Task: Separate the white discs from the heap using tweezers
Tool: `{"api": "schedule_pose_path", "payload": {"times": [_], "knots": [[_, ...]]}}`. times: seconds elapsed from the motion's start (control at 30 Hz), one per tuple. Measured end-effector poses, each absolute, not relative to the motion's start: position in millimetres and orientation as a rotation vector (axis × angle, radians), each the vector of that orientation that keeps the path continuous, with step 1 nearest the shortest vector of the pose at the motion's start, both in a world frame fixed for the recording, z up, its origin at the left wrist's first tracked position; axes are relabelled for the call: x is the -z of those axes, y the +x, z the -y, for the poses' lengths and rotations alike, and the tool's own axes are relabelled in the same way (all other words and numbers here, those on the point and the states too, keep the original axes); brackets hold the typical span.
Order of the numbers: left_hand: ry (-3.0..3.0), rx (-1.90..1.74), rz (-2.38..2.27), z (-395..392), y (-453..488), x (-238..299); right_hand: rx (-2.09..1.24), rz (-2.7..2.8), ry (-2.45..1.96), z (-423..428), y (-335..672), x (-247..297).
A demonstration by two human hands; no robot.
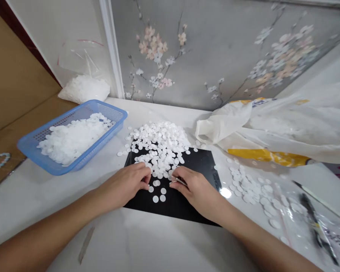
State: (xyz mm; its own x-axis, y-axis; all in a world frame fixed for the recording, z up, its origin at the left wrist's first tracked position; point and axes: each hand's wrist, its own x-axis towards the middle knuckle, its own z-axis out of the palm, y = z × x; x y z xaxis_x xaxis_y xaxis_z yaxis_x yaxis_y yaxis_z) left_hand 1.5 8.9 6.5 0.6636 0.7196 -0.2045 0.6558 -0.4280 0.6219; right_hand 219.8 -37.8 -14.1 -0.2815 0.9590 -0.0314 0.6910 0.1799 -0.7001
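A heap of small white round discs [164,138] spreads over the far part of a black board [200,206] on the table. Several single discs [155,198] lie apart on the board between my hands. At the heap's near left edge is my left hand [133,181], its fingers closed together beside a disc [151,189]; what they pinch, if anything, is hidden. My right hand [194,187] rests over the board's right half, curled around a thin metal tool [181,181] that looks like tweezers. Its tip is close to the heap's near edge.
At left stands a blue basket [99,145] of white discs, with a filled clear bag [85,88] behind it. A large white plastic bag [272,128] lies at right. Nearer are loose discs [246,187], a clear bag and a black-handled tool [314,217].
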Motion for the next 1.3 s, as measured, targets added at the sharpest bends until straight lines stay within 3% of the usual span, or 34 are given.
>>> {"api": "schedule_pose_path", "payload": {"times": [0.3,1.3], "knots": [[1.860,-0.139,-1.056,-19,-6,-20,-0.966,2.072,-1.366,48,207,16],[2.181,-0.071,-1.104,5,9,-1,-0.897,2.179,-1.519,57,191,18]]}}
